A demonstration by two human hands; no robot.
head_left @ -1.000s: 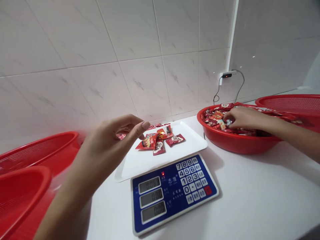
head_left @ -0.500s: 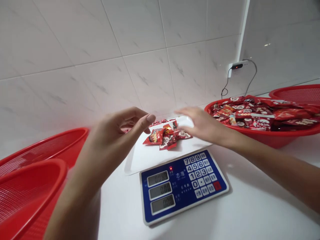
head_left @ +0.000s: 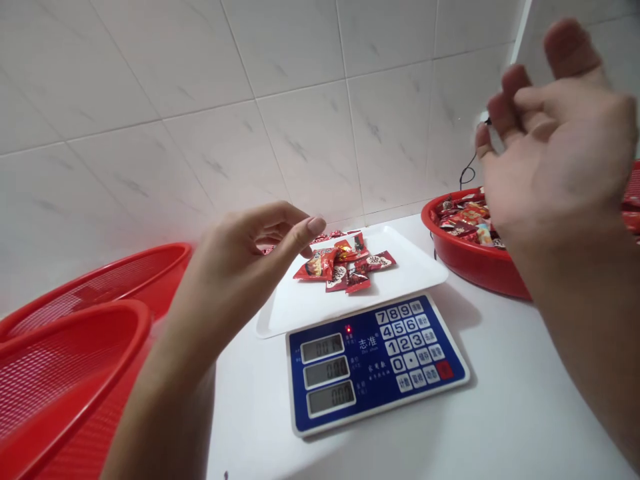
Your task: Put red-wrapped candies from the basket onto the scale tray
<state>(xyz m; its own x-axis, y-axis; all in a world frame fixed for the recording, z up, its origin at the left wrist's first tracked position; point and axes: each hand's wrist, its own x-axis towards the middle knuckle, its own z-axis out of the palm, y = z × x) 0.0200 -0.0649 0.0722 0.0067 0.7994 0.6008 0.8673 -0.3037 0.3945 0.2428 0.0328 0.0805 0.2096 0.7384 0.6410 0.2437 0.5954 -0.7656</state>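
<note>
Working at a white counter (head_left: 505, 413) below a tiled wall (head_left: 300, 113), I have two red mesh baskets (head_left: 100, 308) on my left and, on my right, a red basin (head_left: 470, 270) heaped with red-wrapped sweets (head_left: 463, 223), partly hidden behind my raised right hand (head_left: 560, 153), its fingers spread wide around nothing. A blue-faced scale (head_left: 375, 363) carries a white tray (head_left: 410, 267), where a small loose pile of the sweets (head_left: 333, 267) lies just beyond my left hand (head_left: 240, 273), which is curled narrow and, as far as I can see, empty. I judge each sweet light, soft and slippery in its wrapper, best pinched by a flat edge.
</note>
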